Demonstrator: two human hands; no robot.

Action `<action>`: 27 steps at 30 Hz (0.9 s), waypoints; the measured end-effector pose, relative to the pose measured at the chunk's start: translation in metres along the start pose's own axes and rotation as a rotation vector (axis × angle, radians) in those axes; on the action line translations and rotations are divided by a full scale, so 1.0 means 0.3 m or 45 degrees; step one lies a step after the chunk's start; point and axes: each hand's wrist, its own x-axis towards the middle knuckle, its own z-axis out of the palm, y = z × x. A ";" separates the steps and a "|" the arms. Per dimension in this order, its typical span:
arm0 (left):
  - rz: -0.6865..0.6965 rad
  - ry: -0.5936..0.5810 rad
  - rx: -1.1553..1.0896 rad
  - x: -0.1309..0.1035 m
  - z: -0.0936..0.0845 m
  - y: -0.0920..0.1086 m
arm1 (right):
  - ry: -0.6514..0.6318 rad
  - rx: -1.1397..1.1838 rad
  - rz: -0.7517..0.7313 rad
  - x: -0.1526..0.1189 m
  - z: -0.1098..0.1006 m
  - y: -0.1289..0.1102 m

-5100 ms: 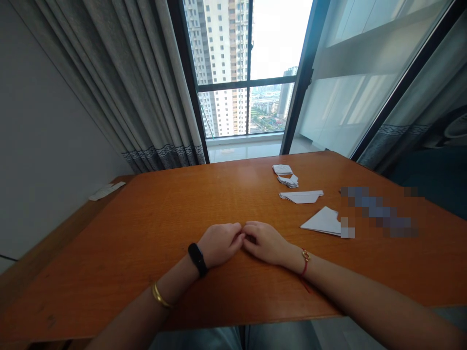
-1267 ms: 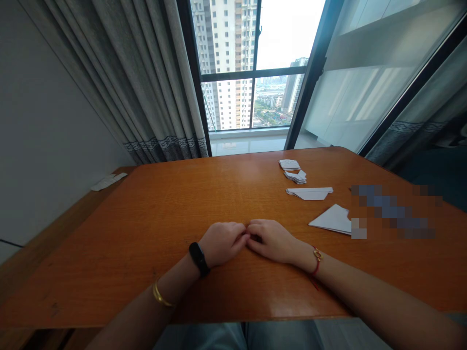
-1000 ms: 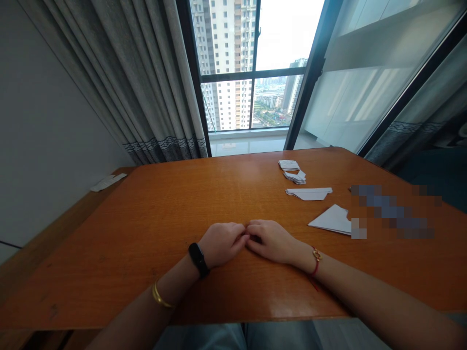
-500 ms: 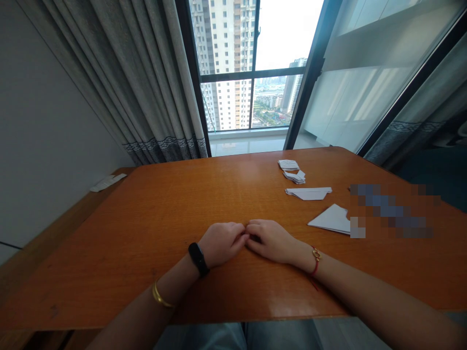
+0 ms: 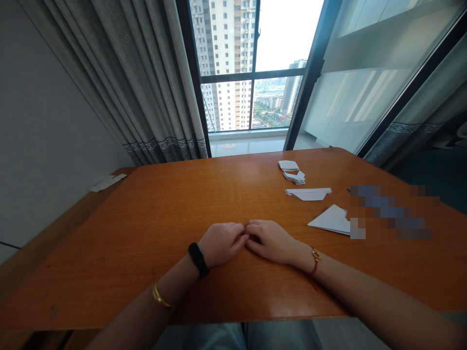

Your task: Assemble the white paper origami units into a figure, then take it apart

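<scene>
My left hand (image 5: 223,243) rests on the wooden table (image 5: 153,243), its fingers curled together, with nothing visible in it. Opposite it lies my right hand (image 5: 272,240), loosely closed as well, a small dark gap showing under its fingers and no object seen there. The fingertips of the two hands touch. Nearest to my right hand is a folded white paper (image 5: 330,221) with a pointed left end. Beyond it lie a long folded paper strip (image 5: 308,194), a small folded paper piece (image 5: 295,178) and a squarish folded paper (image 5: 288,166).
A blurred, pixelated patch (image 5: 394,211) covers something on the table's right side. White paper (image 5: 108,183) lies on a ledge at the far left. Behind the table are a grey curtain (image 5: 146,82) and a window (image 5: 251,75).
</scene>
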 end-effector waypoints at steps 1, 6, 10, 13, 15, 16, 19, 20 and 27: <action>-0.001 0.001 0.002 0.000 0.001 -0.001 | 0.001 0.000 -0.001 0.000 0.000 0.000; 0.002 0.007 -0.005 -0.001 0.004 -0.002 | 0.001 0.000 0.002 0.002 -0.001 -0.002; 0.002 0.009 -0.003 -0.003 0.002 0.000 | 0.005 -0.004 0.011 0.002 -0.003 -0.004; -0.002 0.004 -0.016 -0.002 0.000 0.001 | 0.005 -0.010 0.005 0.002 -0.003 -0.004; -0.003 -0.001 -0.032 -0.001 -0.001 0.002 | 0.003 -0.008 -0.002 0.003 -0.003 -0.004; -0.004 -0.002 -0.038 -0.001 -0.001 0.002 | 0.002 -0.005 -0.003 0.003 -0.003 -0.004; -0.007 0.001 -0.034 0.000 -0.002 0.002 | -0.004 0.002 -0.001 0.003 -0.004 -0.004; -0.008 0.003 -0.030 0.000 -0.002 0.002 | -0.007 0.003 0.002 0.002 -0.004 -0.004; -0.009 -0.003 -0.039 -0.003 -0.003 0.002 | -0.012 0.011 0.007 0.002 -0.006 -0.004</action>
